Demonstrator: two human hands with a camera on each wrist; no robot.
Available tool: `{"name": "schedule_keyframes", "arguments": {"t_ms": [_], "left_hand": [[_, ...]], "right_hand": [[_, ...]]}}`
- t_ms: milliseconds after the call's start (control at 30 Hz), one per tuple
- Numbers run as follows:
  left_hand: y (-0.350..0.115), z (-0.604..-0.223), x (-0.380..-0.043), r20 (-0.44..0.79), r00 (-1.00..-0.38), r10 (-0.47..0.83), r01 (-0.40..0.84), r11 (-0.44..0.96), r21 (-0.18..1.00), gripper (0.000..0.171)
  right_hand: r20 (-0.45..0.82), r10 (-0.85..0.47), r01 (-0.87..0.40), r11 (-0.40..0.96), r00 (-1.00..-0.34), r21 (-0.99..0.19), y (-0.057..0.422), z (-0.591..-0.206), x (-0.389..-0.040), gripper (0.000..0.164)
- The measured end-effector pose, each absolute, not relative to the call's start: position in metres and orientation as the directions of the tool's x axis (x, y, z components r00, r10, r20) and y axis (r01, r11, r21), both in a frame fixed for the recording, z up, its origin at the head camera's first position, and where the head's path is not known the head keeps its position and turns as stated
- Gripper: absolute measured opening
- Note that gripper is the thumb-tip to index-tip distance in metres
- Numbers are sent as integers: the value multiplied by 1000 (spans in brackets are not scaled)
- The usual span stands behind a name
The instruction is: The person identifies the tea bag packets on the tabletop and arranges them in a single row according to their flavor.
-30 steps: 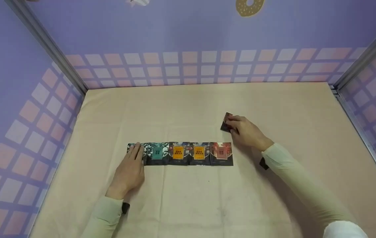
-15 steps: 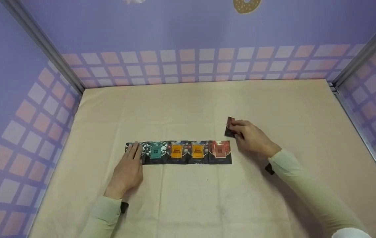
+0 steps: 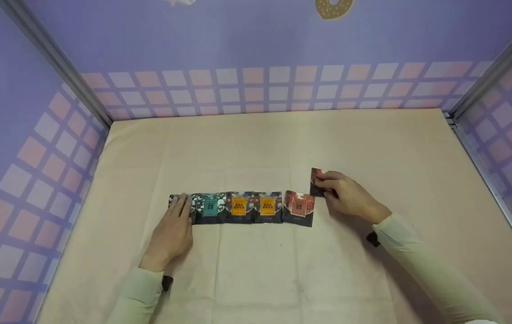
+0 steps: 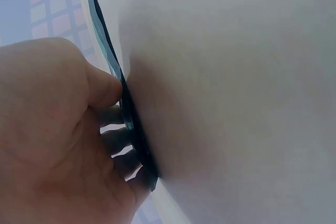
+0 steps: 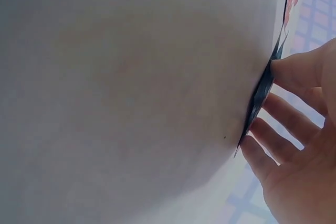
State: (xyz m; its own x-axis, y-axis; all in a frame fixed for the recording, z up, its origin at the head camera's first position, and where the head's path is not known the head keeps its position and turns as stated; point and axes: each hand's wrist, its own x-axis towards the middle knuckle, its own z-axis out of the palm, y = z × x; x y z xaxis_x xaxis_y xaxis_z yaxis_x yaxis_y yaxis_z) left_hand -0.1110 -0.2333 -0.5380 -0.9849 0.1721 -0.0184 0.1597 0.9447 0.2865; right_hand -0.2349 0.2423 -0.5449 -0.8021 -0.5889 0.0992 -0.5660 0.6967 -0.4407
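A row of flat square sachets lies on the cloth. My left hand (image 3: 171, 231) rests with straight fingers on the leftmost sachet (image 3: 174, 197), mostly covering it; in the left wrist view my thumb (image 4: 107, 88) touches a sachet's edge. Beside it lie a teal-labelled sachet (image 3: 210, 208) and two orange-labelled ones. At the row's right end a red-labelled sachet (image 3: 299, 208) sits slightly turned, a narrow gap from its neighbour. My right hand (image 3: 350, 195) grips another red and black sachet (image 3: 316, 184) at that one's upper right corner; my fingers hide much of it.
A pale cloth (image 3: 256, 270) covers the table. Purple walls with a pink and white check pattern (image 3: 253, 87) enclose the back and both sides, with metal posts (image 3: 492, 67) at the corners.
My right hand has brought its sachet towards me and slightly right, down to the row's end. The red-labelled end sachet has turned a little and parted from its neighbour. My left hand stays put.
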Motion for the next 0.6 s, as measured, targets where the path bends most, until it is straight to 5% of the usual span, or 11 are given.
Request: {"name": "schedule_keyframes", "arguments": {"t_ms": [600], "left_hand": [[-233,-538,-111,-5,-986,167,158,945,285,55]], "right_hand": [[71,-559,-522,712,-826,-469,259,-544,-224,40]]}}
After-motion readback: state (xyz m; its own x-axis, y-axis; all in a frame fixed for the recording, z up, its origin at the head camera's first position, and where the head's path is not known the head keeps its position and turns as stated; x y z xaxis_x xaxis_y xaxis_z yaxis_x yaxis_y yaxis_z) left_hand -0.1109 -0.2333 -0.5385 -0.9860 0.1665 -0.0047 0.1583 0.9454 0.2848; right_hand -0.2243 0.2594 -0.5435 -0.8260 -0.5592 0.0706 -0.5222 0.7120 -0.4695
